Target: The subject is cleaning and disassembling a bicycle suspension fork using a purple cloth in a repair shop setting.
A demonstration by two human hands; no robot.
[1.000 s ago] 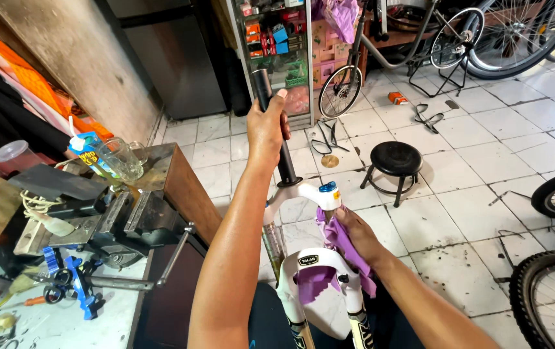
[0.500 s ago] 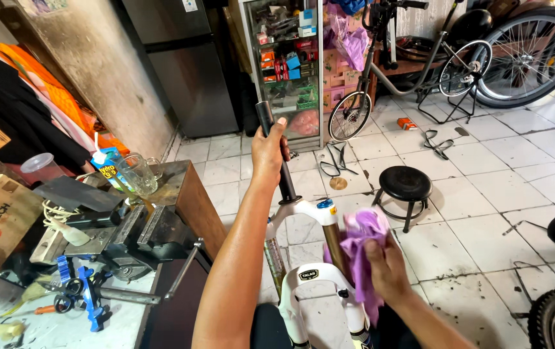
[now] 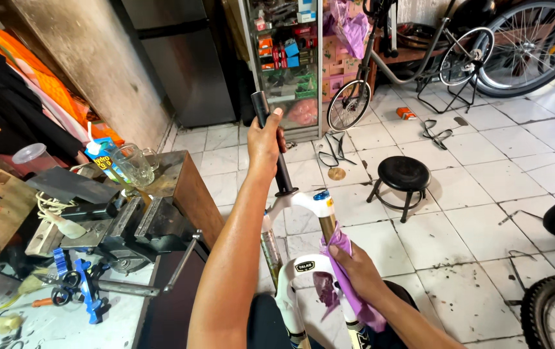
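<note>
Beside workbench: fork upright; left hand grips steerer, right hand clutches rag.

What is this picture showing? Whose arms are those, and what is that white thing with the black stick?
The picture comes from a camera worn on a person's head, looking down, so the arms are that person's own. The left hand grips the black tube at the top of a white bicycle fork, the part that holds a front wheel. The right hand presses a purple cloth against one fork leg. To the left, a cluttered workbench carries a metal vise, a glass mug and blue tools. A black stool stands on the tiled floor.
</note>
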